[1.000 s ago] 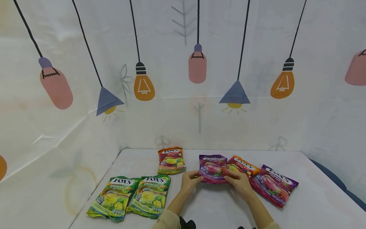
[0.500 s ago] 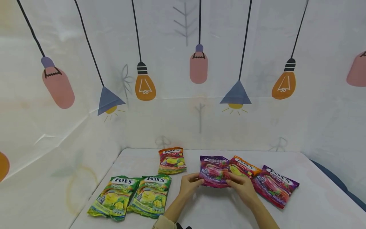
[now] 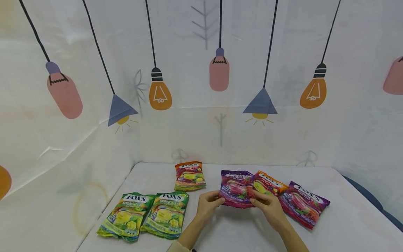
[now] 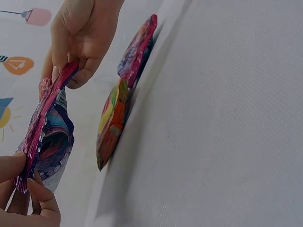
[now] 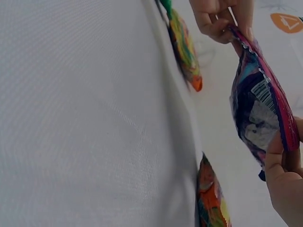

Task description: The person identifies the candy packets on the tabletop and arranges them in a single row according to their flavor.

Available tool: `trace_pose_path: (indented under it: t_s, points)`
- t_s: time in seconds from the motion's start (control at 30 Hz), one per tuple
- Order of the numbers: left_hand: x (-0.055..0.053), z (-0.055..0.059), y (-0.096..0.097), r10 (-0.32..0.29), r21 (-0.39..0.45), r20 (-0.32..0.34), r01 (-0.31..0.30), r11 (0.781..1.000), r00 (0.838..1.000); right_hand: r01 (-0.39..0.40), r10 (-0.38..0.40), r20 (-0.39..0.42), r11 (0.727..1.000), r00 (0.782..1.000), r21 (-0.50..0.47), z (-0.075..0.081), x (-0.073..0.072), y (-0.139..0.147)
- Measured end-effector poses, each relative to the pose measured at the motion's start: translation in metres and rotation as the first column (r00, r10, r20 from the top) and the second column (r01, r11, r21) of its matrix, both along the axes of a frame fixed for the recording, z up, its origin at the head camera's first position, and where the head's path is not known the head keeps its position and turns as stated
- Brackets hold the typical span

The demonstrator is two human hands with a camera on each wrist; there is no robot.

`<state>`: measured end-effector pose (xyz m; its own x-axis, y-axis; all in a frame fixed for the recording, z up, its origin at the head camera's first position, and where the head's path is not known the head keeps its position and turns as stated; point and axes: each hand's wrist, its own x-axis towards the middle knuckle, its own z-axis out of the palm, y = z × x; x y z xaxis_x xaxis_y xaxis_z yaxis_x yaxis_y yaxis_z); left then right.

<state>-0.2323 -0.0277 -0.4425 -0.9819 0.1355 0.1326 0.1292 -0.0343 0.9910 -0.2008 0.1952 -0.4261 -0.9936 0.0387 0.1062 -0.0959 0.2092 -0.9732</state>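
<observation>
Both hands on one purple bag [image 3: 236,189], lifted off the table [image 3: 239,231] w/ its lower edge nearest the person. Left hand [image 3: 207,206] pinches the bag's left bottom corner, thumb on top, fingers curled under; right hand [image 3: 267,206] pinches the right bottom corner the same way. Wrist views confirm it: the bag [image 4: 47,137] hangs edge-on between both grips, barcode side [image 5: 258,118] facing down, clear of the table.

Rel. to the held bag:
- an orange bag [image 3: 267,183] just beside it on the right, partly tucked under its edge
- 2nd purple bag [image 3: 303,203] further right, overlapping the orange one
- another orange bag [image 3: 189,175] left and a bit further back, lying alone
- 2 green bags [image 3: 148,215] well to the left, nearer the person, side by side and touching

Progress, as a judgement — greens look already paired, one orange set apart by itself. The right-hand cluster seems still unsorted: held purple bag is in the air, not placed anywhere, and the orange + purple next to it look untouched. Roughly halfway.
</observation>
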Motion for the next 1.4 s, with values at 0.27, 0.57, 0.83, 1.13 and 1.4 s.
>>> trace_pose_path:
  t_s: [0.27, 0.57, 0.83, 1.13, 1.4]
  points:
    - [0.010, 0.006, -0.007, -0.015, 0.017, 0.024, 0.015, 1.000, 1.000, 0.002, -0.001, 0.018, 1.000, 1.000, -0.021, 0.003, 0.011, -0.005]
    - [0.020, 0.007, -0.016, -0.037, 0.012, 0.012, 0.037, 0.999, 0.999, -0.016, 0.015, -0.017, 0.999, 1.000, -0.040, 0.004, 0.020, -0.011]
    - [0.024, -0.002, -0.024, -0.043, 0.009, -0.002, 0.043, 0.999, 0.999, -0.046, 0.042, -0.057, 0.997, 0.998, -0.068, 0.004, 0.027, -0.019]
    - [0.038, -0.002, -0.036, -0.026, 0.020, 0.028, 0.026, 0.999, 0.999, -0.187, 0.177, -0.103, 0.978, 0.979, -0.096, -0.001, 0.030, -0.024]
    - [0.043, -0.005, -0.051, -0.007, -0.021, 0.013, 0.007, 1.000, 1.000, -0.275, 0.253, -0.191, 0.957, 0.948, -0.097, -0.013, 0.030, -0.035]
